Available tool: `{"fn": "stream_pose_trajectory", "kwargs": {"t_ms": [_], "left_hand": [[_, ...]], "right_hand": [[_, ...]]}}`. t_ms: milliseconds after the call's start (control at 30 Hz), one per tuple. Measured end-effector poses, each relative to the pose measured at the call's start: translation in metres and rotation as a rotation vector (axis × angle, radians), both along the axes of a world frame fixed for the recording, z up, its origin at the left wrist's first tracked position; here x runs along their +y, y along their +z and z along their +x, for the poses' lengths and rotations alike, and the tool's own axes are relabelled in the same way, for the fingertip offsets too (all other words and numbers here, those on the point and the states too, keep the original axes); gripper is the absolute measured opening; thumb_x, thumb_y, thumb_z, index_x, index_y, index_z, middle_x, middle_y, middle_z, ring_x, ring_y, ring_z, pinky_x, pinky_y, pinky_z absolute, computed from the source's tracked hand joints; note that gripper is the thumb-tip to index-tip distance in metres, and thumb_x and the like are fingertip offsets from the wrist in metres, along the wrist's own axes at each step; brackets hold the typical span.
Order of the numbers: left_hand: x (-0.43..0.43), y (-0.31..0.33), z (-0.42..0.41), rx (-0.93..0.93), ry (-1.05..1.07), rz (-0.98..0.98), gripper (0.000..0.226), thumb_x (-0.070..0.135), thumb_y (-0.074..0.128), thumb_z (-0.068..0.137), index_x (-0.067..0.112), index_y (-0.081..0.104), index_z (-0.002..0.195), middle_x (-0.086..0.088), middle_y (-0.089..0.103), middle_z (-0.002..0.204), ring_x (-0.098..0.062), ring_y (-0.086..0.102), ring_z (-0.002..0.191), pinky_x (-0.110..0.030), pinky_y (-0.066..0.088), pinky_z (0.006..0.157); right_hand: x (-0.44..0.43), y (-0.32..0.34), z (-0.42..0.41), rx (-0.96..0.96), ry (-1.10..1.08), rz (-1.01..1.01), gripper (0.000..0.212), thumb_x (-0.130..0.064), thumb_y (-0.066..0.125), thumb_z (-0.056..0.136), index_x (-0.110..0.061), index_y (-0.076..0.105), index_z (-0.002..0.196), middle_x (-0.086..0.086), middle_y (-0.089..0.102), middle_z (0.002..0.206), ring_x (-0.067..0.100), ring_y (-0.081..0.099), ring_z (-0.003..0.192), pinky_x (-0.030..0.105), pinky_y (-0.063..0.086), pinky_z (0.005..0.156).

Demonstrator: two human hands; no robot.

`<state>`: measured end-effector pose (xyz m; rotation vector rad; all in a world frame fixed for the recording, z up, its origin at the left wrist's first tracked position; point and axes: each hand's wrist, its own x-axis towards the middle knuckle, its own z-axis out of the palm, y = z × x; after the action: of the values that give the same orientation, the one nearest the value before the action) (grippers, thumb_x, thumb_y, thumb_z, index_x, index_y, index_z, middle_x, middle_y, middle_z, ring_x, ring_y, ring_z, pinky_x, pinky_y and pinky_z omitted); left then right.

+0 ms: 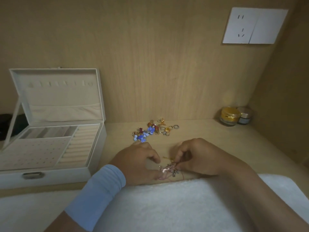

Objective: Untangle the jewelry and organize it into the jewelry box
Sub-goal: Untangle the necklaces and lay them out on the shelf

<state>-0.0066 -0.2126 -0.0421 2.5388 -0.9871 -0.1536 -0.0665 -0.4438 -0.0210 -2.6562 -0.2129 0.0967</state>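
A pale wooden desk [209, 131] ran beneath a matching wood-grain back panel [150, 64]. High on the panel at the right sat a white rectangular wall socket plate [254, 25]. In the far right corner of the desk stood a round glass jar with a gold lid [229, 116], and just beside it on its right a smaller dark jar with a pale metallic lid [245, 117]. A white fluffy towel [167, 206] lay along the near edge.
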Motion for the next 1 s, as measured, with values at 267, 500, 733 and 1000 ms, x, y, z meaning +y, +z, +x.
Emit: {"fn": "stream_pose_trajectory", "kwargs": {"t_ms": [267,500,733,1000], "left_hand": [[-0.033,-0.004,0.007,-0.090,0.077,-0.067,0.023,0.042,0.058,0.093,0.041,0.069,0.114,0.016,0.059,0.106,-0.006,0.053,0.105,-0.027,0.045,0.088],[-0.039,-0.003,0.007,-0.153,0.003,-0.070,0.018,0.047,0.059,0.092,0.044,0.072,0.104,0.016,0.060,0.106,-0.006,0.051,0.105,-0.027,0.041,0.082],[-0.038,-0.008,0.011,-0.246,-0.028,-0.079,0.016,0.034,0.050,0.099,0.029,0.065,0.098,0.012,0.057,0.102,-0.010,0.050,0.099,-0.028,0.042,0.082],[-0.028,0.011,0.017,0.470,0.123,-0.749,0.019,0.008,0.048,0.100,0.014,0.059,0.086,0.002,0.064,0.072,-0.006,0.064,0.067,-0.022,0.050,0.063]], "right_hand": [[-0.001,-0.008,0.010,-0.149,-0.110,0.011,0.006,-0.031,0.072,0.088,-0.032,0.074,0.094,-0.018,0.068,0.087,-0.007,0.056,0.073,0.015,0.043,0.069],[-0.003,-0.011,0.013,-0.100,-0.021,-0.055,0.023,-0.027,0.070,0.089,-0.040,0.074,0.109,-0.021,0.057,0.086,-0.006,0.051,0.076,0.025,0.048,0.079],[0.001,-0.010,0.012,-0.128,0.041,-0.040,0.032,-0.023,0.071,0.087,-0.046,0.071,0.111,-0.015,0.055,0.087,-0.003,0.051,0.076,0.025,0.046,0.077],[-0.005,-0.008,0.010,-0.263,-0.105,0.151,0.016,-0.017,0.065,0.089,-0.029,0.072,0.098,-0.018,0.063,0.096,-0.005,0.057,0.084,0.020,0.043,0.079]]}}
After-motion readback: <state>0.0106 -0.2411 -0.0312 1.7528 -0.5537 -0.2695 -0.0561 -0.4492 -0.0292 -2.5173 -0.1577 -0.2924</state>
